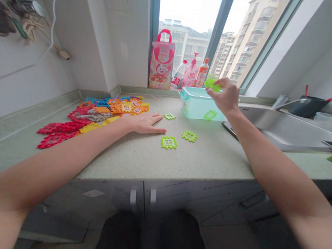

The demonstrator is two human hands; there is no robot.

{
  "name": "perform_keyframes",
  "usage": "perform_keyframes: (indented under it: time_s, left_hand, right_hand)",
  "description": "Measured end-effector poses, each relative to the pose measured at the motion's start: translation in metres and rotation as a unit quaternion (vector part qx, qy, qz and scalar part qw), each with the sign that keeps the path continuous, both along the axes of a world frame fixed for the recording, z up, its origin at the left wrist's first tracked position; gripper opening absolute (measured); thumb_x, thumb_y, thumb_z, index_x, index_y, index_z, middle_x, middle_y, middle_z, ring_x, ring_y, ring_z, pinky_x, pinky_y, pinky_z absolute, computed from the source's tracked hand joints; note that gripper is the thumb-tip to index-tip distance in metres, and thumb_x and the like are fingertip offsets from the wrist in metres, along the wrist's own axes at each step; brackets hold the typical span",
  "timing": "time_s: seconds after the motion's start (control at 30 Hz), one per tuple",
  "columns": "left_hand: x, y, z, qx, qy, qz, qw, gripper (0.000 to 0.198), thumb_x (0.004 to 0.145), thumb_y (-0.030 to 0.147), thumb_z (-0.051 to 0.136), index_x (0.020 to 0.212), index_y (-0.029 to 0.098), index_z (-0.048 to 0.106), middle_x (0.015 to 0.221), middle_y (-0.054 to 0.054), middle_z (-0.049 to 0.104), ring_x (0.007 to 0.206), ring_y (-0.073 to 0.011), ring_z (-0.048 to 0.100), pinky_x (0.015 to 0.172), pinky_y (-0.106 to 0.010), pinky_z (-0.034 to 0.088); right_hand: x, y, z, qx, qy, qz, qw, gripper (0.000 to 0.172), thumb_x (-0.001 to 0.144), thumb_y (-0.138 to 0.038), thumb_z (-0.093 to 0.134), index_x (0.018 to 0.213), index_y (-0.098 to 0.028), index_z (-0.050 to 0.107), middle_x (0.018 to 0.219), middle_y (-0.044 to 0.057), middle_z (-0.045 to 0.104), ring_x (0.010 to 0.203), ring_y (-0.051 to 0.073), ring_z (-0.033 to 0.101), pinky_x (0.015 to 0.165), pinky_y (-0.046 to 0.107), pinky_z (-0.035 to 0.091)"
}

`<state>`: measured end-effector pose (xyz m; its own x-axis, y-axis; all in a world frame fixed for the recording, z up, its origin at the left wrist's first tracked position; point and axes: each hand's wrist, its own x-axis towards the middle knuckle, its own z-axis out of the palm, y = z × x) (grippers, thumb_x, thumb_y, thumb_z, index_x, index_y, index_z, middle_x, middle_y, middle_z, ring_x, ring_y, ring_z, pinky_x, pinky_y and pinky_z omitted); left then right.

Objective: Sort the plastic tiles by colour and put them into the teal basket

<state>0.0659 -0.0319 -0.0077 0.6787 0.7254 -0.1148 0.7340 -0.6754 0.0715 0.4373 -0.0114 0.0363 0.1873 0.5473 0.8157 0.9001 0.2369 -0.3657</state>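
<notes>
In the head view, the green piece (211,84) looks light, stiff and probably a little slick, as thin plastic would be; its notched edge seems the surest place to pinch, the lattice middle being more likely to flex; it is up above the clear tub (195,105), with the fingers of the right hand (229,94) clamped on its edge; the left hand (144,123) lies palm down on the counter (146,159), fingers apart and holding nothing; the piece is bright lime, toothed round its rim; three loose squares (169,142) of like colour lie near the left hand, with window-like bars.
</notes>
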Motion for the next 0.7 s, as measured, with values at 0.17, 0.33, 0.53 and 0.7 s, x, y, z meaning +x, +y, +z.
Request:
perform_keyframes:
  time_s: [0.17,0.33,0.53,0.7]
  left_hand:
    - [-0.001,0.003,-0.003,-0.005,-0.005,0.004,1.000,0.131,0.089,0.106,0.029,0.183,0.016,0.025,0.190,-0.014,0.016,0.176,-0.0328,0.019,0.142,-0.042,0.014]
    - [-0.001,0.004,-0.004,-0.006,-0.004,0.009,1.000,0.130,0.088,0.107,0.028,0.184,0.018,0.024,0.190,-0.012,0.015,0.176,-0.0316,0.018,0.143,-0.042,0.013]
    - [-0.001,0.003,-0.003,-0.008,-0.007,0.010,1.000,0.127,0.089,0.106,0.030,0.184,0.022,0.024,0.190,-0.009,0.015,0.176,-0.0330,0.018,0.143,-0.044,0.014]
    - [-0.002,0.004,-0.003,-0.010,-0.007,0.005,1.000,0.128,0.090,0.105,0.030,0.184,0.019,0.024,0.190,-0.012,0.015,0.176,-0.0329,0.018,0.143,-0.043,0.013]
  right_hand:
    - [0.005,0.005,-0.005,-0.014,0.013,0.006,1.000,0.036,0.084,-0.054,0.077,0.105,-0.025,0.073,0.114,0.013,0.082,0.114,0.039,0.077,0.113,0.059,0.056]
    - [0.004,0.006,-0.009,-0.049,0.012,0.007,0.999,0.038,0.085,-0.056,0.077,0.108,-0.026,0.074,0.116,0.014,0.082,0.118,0.039,0.076,0.113,0.059,0.055]
    - [-0.002,0.001,-0.007,-0.094,0.011,-0.015,0.995,0.038,0.084,-0.055,0.077,0.110,-0.028,0.077,0.124,0.013,0.083,0.120,0.039,0.076,0.108,0.056,0.057]
    - [-0.007,-0.003,-0.004,-0.161,-0.038,-0.071,0.984,0.045,0.092,-0.058,0.066,0.121,-0.025,0.079,0.118,0.017,0.083,0.119,0.043,0.075,0.101,0.054,0.057]
